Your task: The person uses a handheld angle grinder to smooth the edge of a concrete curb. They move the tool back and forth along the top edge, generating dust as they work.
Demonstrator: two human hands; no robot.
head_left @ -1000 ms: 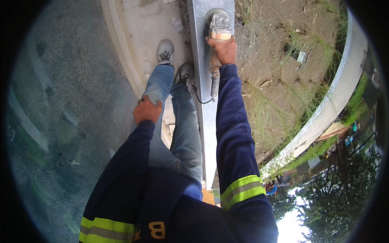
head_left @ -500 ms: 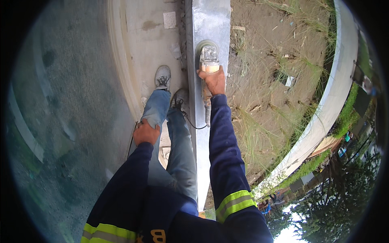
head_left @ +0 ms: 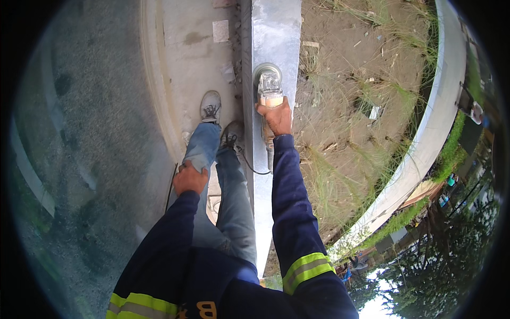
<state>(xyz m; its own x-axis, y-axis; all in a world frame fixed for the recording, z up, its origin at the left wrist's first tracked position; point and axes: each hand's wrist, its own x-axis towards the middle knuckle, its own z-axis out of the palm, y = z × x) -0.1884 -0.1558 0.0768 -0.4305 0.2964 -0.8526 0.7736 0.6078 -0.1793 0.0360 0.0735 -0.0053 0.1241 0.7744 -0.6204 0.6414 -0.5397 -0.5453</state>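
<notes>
Right hand [head_left: 275, 118]: grasping dusty orange-grey disc grinder [head_left: 270, 85]. Long grey concrete ledge [head_left: 276, 34]: work apparently underway, remainder unclear. Left hand [head_left: 191, 178]: grip untellable.

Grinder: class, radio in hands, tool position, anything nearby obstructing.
Right hand gripping grinder. Left hand on left knee. Disc over pale ledge; black cord behind, away from disc.

Grinder [head_left: 270, 101]: head in bare metal, matt under pale dust; collar in orange, plastic-looking. Disc [head_left: 266, 66]: matt grey rim. Cable [head_left: 257, 172]: black, smooth sheath. Wall [head_left: 273, 42]: stone-like or concrete top, smooth, with a faint sheen. Sleeve [head_left: 289, 175]: matt woven-looking cloth. Band [head_left: 307, 272]: smooth fluorescent tape with a grey strip. Jeans [head_left: 234, 196]: faded denim, matt. Shoe [head_left: 211, 103]: dull, dusty. Road [head_left: 101, 106]: rough, granular. Soil [head_left: 340, 85]: matt, uneven.
</notes>
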